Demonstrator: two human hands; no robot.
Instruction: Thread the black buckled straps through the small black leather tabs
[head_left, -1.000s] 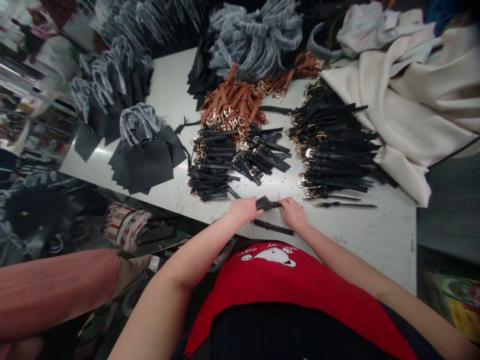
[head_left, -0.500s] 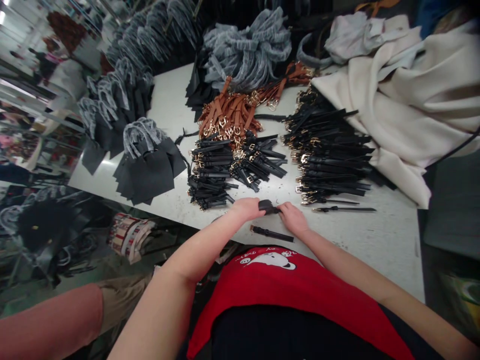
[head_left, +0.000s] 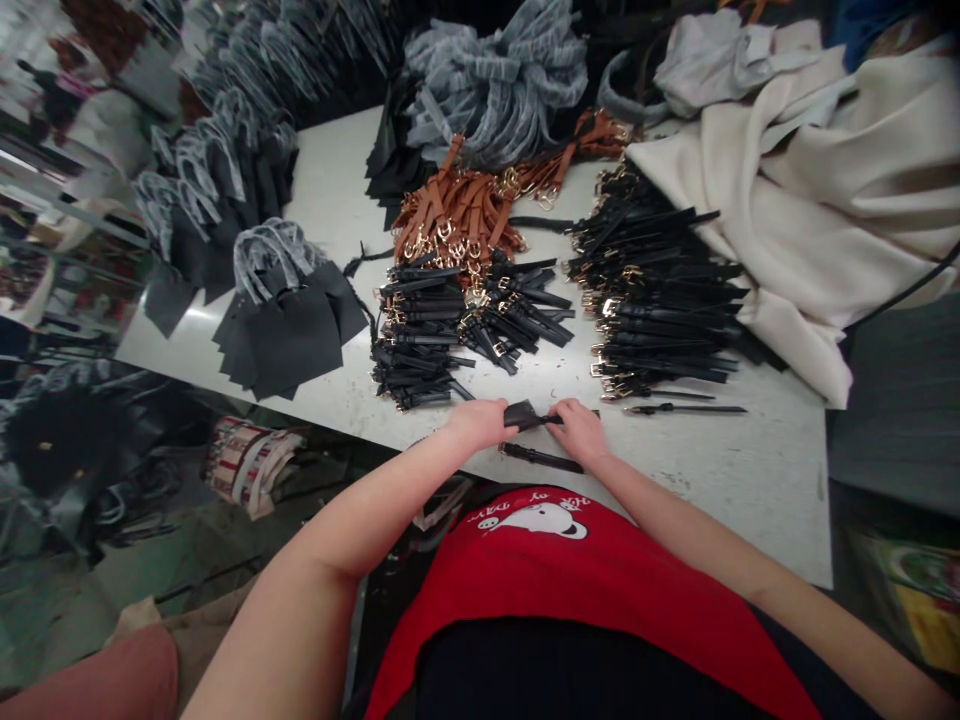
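Near the table's front edge, a black leather strap [head_left: 523,414] is stretched between my two hands. Its wide, flat part is gripped by my left hand [head_left: 481,422], fingers closed. My right hand [head_left: 579,430] pinches the narrower part, and a dark end pokes out beyond its fingers. Just below, towards my red apron [head_left: 585,580], lies a black buckle strap [head_left: 541,457] on the table, apart from the left hand. Beyond my hands is a pile of short black buckle straps [head_left: 420,330] with gold-coloured buckles. My fingers hide part of the held strap.
More black buckle straps [head_left: 667,300] are heaped to the right, beside cream fabric [head_left: 795,200]. Brown straps [head_left: 457,215] and grey-wrapped handles [head_left: 495,90] lie farther back. Black panels with wrapped handles [head_left: 281,335] rest at left on the white table [head_left: 750,470]. Another person's sleeve [head_left: 112,680] shows lower left.
A dark strap end now shows beyond my right hand. Both hands still hold the strap, and the view has shifted slightly. The other person's sleeve has moved lower.
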